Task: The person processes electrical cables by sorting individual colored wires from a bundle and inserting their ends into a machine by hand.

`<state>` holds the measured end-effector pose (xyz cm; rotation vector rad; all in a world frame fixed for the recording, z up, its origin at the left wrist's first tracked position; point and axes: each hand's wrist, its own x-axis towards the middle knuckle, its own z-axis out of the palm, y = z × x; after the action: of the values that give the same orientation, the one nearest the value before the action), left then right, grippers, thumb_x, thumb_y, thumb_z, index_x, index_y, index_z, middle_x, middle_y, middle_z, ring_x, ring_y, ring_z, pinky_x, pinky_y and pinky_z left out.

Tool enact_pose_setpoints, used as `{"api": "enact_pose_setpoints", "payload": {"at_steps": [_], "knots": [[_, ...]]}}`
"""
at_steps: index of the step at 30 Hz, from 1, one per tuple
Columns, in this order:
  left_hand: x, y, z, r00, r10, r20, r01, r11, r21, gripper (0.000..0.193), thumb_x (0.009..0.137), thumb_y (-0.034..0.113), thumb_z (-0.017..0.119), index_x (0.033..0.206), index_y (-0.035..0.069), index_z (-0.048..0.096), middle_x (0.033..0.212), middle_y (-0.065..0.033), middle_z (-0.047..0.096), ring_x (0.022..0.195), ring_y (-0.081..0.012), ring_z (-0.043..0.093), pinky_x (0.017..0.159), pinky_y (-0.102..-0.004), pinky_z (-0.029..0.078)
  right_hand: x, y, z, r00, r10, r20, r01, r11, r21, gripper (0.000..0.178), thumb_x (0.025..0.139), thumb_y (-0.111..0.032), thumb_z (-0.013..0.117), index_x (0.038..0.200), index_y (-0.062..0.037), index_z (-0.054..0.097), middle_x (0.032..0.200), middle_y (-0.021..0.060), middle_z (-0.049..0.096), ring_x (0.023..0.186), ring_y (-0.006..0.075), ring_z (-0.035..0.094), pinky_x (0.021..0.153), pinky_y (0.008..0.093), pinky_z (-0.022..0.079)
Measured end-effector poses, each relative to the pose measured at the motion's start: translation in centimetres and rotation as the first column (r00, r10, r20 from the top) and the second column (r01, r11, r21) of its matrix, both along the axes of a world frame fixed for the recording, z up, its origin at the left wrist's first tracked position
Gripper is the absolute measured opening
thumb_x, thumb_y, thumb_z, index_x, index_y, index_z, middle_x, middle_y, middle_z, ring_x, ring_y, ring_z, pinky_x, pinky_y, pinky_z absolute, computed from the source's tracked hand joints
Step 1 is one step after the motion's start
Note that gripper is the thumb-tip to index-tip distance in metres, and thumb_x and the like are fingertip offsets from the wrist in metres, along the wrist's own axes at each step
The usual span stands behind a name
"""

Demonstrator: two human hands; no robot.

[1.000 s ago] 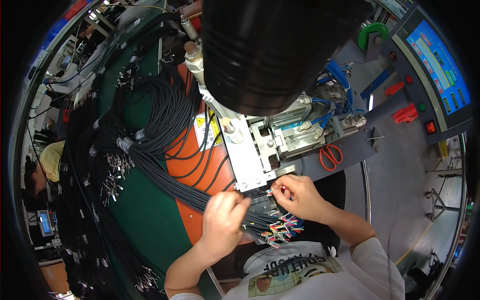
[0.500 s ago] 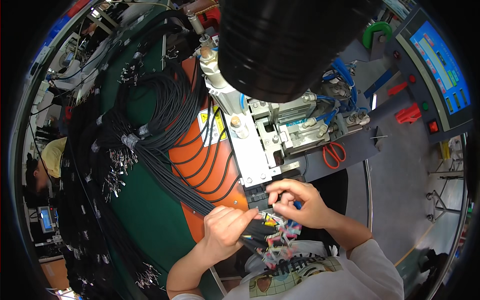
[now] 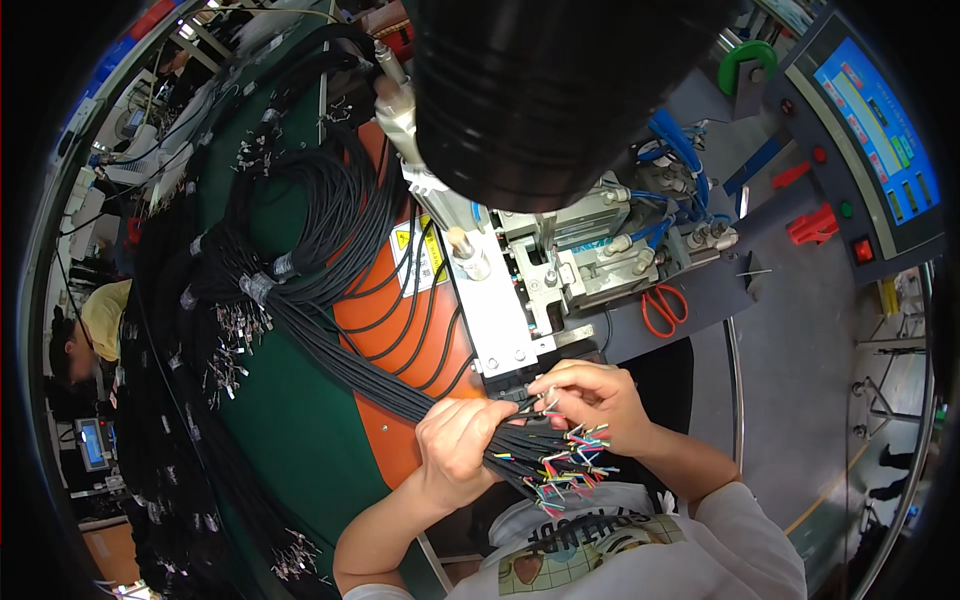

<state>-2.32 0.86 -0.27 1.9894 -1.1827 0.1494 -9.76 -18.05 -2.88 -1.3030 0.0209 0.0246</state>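
A person's bare hands meet at the lower middle, just in front of a bench machine, seen from above through a round, bending lens; the left hand [image 3: 462, 438] has its fingers curled around a thick bundle of black cables [image 3: 370, 378], the thumb pointing right; the right hand [image 3: 597, 402] pinches a single cable end [image 3: 549, 396] between thumb and forefinger; below the hands, the bundle finishes in a fan of coloured wire tips [image 3: 575, 468]; the bundle runs up and left across a smooth orange panel [image 3: 392, 442], which bears a yellow and white warning label [image 3: 432, 270], and onto a dark green tabletop [image 3: 290, 430] heaped with more black cable; the machine shows a pale metal plate [image 3: 487, 320], blue tubes [image 3: 688, 155] and a large black cylinder [image 3: 560, 100] overhead; red-handled scissors [image 3: 662, 311] lie on a grey shelf [image 3: 715, 295]; at upper right, a blue screen [image 3: 882, 135] tilts over a grey floor [image 3: 800, 370]; at far left, another person in a yellow top [image 3: 106, 318] bends forward, above a small display [image 3: 92, 443] and a brown box [image 3: 110, 555].
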Motion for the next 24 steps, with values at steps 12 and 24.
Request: {"api": "enact_pose_setpoints", "payload": {"at_steps": [12,24], "knots": [[-0.1,-1.0,-0.4,0.974,-0.084,0.208,0.074,0.996,0.058,0.029,0.07,0.014,0.07,0.093,-0.001,0.061,0.075,-0.0106,0.061,0.059,-0.0245,0.058,0.054,-0.0336,0.043,0.2,0.3,0.6,0.997,0.035,-0.074,-0.019,0.979,0.201,0.029,0.089,0.004,0.056,0.118,0.0028,0.054,0.093,0.0055,0.06,0.079,0.0067,0.063,0.061,0.0171,0.046],[0.2,-0.9,-0.8,0.987,-0.1,0.126,0.098,0.995,0.023,0.029,0.066,0.008,0.067,0.091,-0.003,0.059,0.071,-0.0094,0.058,0.06,-0.0247,0.058,0.055,-0.0344,0.043,0.2,-0.6,0.5,0.986,-0.064,0.156,0.08,0.992,-0.1,0.017,0.089,0.007,0.056,0.104,0.0061,0.063,0.099,0.0119,0.064,0.07,0.0108,0.067,0.059,0.0207,0.053]]}}
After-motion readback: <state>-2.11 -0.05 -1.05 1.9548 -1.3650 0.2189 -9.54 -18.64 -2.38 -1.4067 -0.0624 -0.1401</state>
